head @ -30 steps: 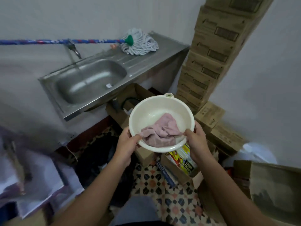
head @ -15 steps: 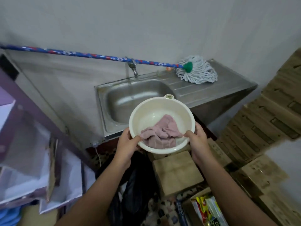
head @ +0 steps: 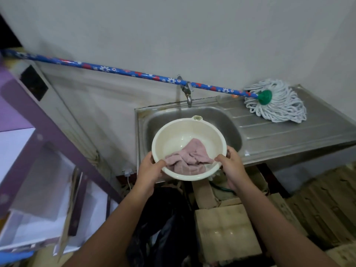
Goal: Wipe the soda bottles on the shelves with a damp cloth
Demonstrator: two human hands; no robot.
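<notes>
Cream plastic basin (head: 174, 132) held over steel sink (head: 289, 139), below tap (head: 187, 91). I see L hand (head: 149, 171) & R hand (head: 232, 167) gripping its near rim, thumbs inside. Pink cloth (head: 189, 158) lies crumpled in basin. Mop (head: 277, 101) rests on drainboard.

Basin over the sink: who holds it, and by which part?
Both hands, left hand and right hand, grip the cream basin by its near rim, opposite sides.
</notes>
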